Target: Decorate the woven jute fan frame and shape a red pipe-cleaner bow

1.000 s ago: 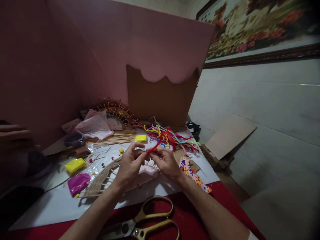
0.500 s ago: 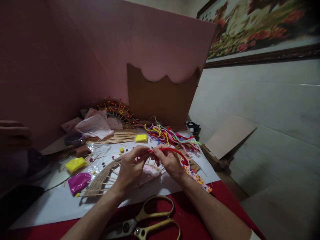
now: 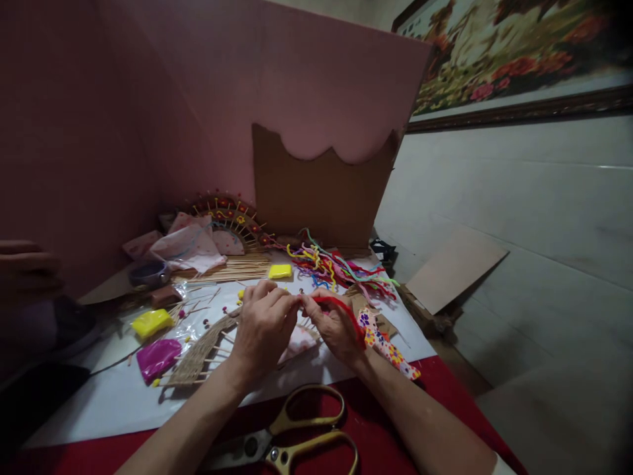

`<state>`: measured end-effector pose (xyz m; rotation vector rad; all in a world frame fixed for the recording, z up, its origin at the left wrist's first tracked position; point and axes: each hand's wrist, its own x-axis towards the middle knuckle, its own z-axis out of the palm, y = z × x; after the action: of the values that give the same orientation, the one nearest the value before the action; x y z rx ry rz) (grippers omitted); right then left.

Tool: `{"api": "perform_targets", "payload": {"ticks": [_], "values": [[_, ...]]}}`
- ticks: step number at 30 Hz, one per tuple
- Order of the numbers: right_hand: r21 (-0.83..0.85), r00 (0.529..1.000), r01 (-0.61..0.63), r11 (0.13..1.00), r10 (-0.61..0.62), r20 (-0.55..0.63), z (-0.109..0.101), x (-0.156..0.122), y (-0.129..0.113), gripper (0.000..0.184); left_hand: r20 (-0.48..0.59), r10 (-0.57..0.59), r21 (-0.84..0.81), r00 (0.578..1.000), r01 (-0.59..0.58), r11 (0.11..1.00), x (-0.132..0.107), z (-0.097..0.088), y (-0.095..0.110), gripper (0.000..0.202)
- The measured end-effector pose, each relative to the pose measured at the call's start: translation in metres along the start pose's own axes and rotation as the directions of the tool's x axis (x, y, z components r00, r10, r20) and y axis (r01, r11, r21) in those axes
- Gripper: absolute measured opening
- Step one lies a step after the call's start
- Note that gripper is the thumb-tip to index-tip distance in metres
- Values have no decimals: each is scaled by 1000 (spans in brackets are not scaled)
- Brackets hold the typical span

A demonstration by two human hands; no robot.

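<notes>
A red pipe cleaner (image 3: 341, 305) is pinched between the fingertips of my left hand (image 3: 264, 326) and my right hand (image 3: 333, 326). Its long free part curves over the back of my right hand towards the wrist. The end between my fingertips is mostly hidden. Beneath both hands lies a fan-shaped piece of sticks (image 3: 222, 351) woven with brown twine (image 3: 200, 353); my hands cover its middle. Pink dotted cloth (image 3: 298, 343) shows at its centre. Scissors with yellow handles (image 3: 309, 422) rest on the red cloth below my hands.
Many-coloured pipe cleaners (image 3: 341, 267) lie heaped behind my hands. Yellow clay packs (image 3: 151, 323) and a magenta one (image 3: 158, 359) are at left. A finished-looking fan (image 3: 232, 214) and brown cardboard (image 3: 321, 191) stand behind. Flowered cloth (image 3: 390, 349) lies at right. Another person's hand (image 3: 27, 267) is at far left.
My left hand has rolled over so that its back and knuckles face up more. The red pipe cleaner's free part has swung down closer to my right wrist.
</notes>
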<state>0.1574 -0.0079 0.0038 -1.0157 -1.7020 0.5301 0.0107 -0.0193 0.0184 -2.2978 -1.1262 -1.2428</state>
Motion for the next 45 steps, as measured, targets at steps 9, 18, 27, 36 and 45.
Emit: {"api": "perform_targets", "payload": {"ticks": [9, 18, 27, 36, 45], "values": [[-123, 994, 88, 988, -94, -49, 0, -2, -3, 27, 107, 58, -44, 993, -54, 998, 4, -6, -7, 15], [-114, 992, 117, 987, -121, -30, 4, -6, -2, 25, 47, -6, 20, 999, 5, 1000, 2, -2, -3, 15], [-163, 988, 93, 982, -111, -106, 2, -11, -9, 26, 10, -168, -198, 986, 167, 966, -1, 2, 6, 13], [-269, 977, 150, 951, -184, -104, 1, -12, 1, 23, 103, -12, -241, 995, 36, 970, 1, -2, -3, 18], [-300, 960, 210, 931, -255, -120, 1, -13, -5, 20, 100, -11, -153, 995, 26, 988, -1, -3, 0, 17]]}}
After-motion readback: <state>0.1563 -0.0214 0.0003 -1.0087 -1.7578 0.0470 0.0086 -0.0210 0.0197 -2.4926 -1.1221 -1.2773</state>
